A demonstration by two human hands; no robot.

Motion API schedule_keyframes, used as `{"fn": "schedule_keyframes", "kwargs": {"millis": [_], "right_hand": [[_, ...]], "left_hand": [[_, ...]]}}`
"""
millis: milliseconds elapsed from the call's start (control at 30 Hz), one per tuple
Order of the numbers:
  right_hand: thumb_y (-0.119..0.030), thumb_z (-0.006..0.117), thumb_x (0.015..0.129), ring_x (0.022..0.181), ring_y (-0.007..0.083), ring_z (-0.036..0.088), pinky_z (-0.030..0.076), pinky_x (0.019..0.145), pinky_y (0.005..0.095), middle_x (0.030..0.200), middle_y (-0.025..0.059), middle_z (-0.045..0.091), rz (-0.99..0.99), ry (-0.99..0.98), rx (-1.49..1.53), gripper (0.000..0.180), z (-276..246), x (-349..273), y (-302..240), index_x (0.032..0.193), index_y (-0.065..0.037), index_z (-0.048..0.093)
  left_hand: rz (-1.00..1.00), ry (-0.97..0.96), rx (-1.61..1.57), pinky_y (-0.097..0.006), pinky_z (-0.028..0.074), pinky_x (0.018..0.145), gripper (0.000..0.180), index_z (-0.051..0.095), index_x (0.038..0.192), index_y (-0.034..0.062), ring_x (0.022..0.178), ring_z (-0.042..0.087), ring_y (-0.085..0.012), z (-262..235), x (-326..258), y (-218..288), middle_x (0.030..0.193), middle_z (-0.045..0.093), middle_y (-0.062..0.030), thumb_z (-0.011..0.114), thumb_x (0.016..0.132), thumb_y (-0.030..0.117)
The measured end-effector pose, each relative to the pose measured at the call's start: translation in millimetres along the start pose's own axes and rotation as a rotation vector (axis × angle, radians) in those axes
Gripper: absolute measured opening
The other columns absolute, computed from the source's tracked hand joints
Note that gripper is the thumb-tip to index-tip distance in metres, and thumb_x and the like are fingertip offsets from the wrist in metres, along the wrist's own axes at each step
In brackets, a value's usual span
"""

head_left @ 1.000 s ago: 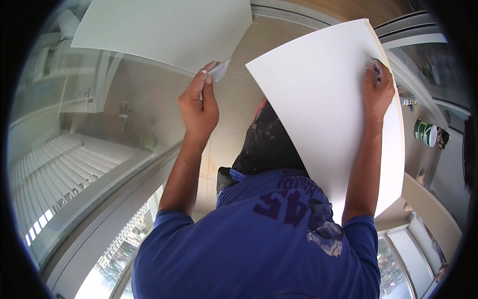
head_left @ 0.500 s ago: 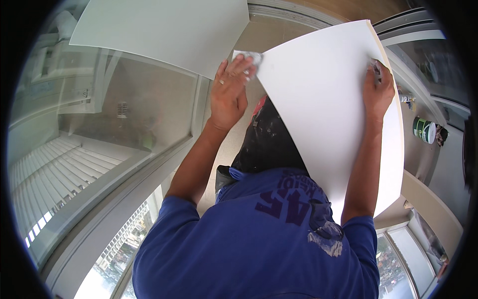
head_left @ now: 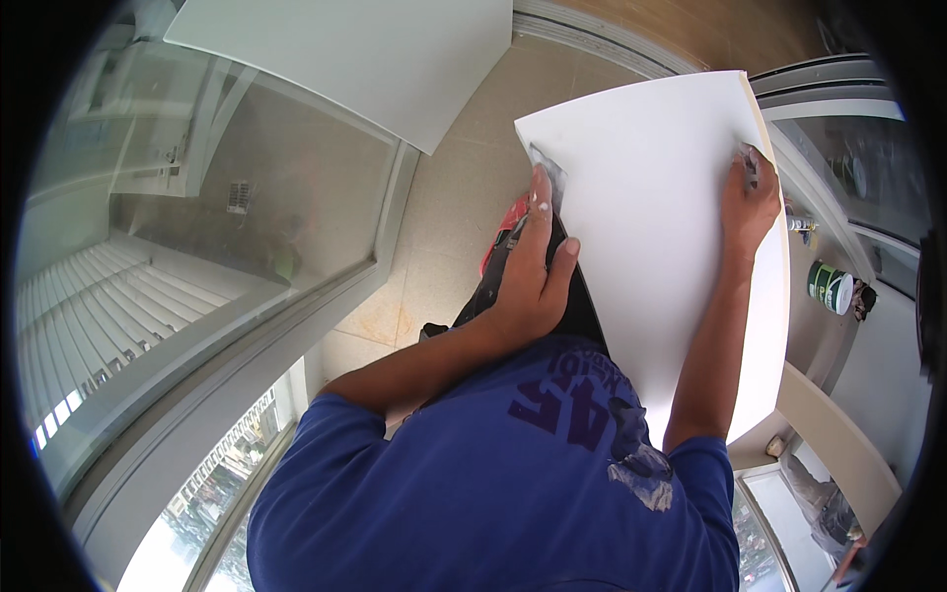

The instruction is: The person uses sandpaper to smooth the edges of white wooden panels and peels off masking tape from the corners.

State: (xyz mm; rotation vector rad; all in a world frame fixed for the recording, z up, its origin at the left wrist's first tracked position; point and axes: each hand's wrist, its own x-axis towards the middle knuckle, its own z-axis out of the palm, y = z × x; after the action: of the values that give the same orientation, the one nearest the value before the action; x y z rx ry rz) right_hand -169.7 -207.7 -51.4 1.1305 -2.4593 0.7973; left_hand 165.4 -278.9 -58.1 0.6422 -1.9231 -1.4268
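Note:
A large white panel (head_left: 651,217) leans in front of me, its long left edge beside my dark trousers. My left hand (head_left: 533,281) lies along that edge with fingers extended, pressing a worn grey sheet, like sandpaper (head_left: 552,180), against the panel near its far left corner. White dust marks the fingers. Toward the panel's right edge, my right hand (head_left: 750,207) rests on its face with curled fingers. Something dark shows between those fingers, too small to name.
Another white panel (head_left: 345,59) stands at the far left, by a glass sliding door (head_left: 306,178). A green and white bucket (head_left: 831,287) sits on the floor at right, a dark cloth-like bundle (head_left: 862,300) beside it. A curved-looking beige board edge (head_left: 838,434) lies at lower right.
My left hand has come from the panel's far left corner down its left edge with the grey sheet, its forearm swinging inward. My right hand stays at about the same spot on the panel.

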Motion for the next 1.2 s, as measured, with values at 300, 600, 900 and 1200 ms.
{"fn": "schedule_keyframes", "kwargs": {"millis": [300, 600, 900, 1200], "right_hand": [[-0.015, 0.069, 0.095, 0.109, 0.0346, 0.072, 0.056, 0.098, 0.0432, 0.116, 0.0144, 0.077, 0.005, 0.004, -0.012, 0.027, -0.5, -1.1, 3.4, 0.119, -0.004, 0.075], [-0.016, 0.069, 0.095, 0.109, 0.0367, 0.072, 0.056, 0.097, 0.0446, 0.115, 0.0164, 0.077, -0.163, -0.011, -0.151, 0.027, 0.5, -2.7, -9.8, 0.119, -0.004, 0.075], [-0.007, 0.079, 0.094, 0.115, 0.0233, 0.073, 0.056, 0.102, 0.0364, 0.126, 0.0138, 0.075, -0.289, -0.392, 0.721, 0.041, 13.5, -55.7, -169.5, 0.133, -0.005, 0.068], [-0.012, 0.078, 0.095, 0.075, 0.0207, 0.077, 0.06, 0.065, 0.0304, 0.096, 0.0151, 0.08, -0.308, -0.822, 0.86, 0.031, 33.3, -77.1, -226.5, 0.124, -0.002, 0.072]], "left_hand": [[-0.02, 0.035, -0.033, -0.044, 0.02, 0.129, 0.073, 0.004, 0.164, -0.0134, 0.163, 0.014, -0.036, 3.5, 4.4, -17.4, 0.173, 0.009, -0.0343, 0.047, 0.109, 0.006], [-0.378, 0.372, -0.244, -0.033, 0.056, 0.098, 0.048, 0.056, 0.146, -0.0074, 0.112, 0.07, -0.0213, -24.5, 65.8, -22.4, 0.127, 0.072, -0.0139, 0.068, 0.102, 0.006], [-0.233, 0.441, -0.061, -0.025, 0.054, 0.072, 0.015, 0.075, 0.112, -0.0015, 0.078, 0.064, -0.0068, -95.4, 40.9, -16.6, 0.088, 0.074, -0.0033, 0.066, 0.103, 0.005], [-0.235, 0.533, -0.082, -0.032, 0.058, 0.082, 0.012, 0.072, 0.111, 0.0015, 0.093, 0.074, -0.0175, -103.2, -28.7, -1.1, 0.098, 0.077, -0.01, 0.072, 0.099, 0.006]]}}
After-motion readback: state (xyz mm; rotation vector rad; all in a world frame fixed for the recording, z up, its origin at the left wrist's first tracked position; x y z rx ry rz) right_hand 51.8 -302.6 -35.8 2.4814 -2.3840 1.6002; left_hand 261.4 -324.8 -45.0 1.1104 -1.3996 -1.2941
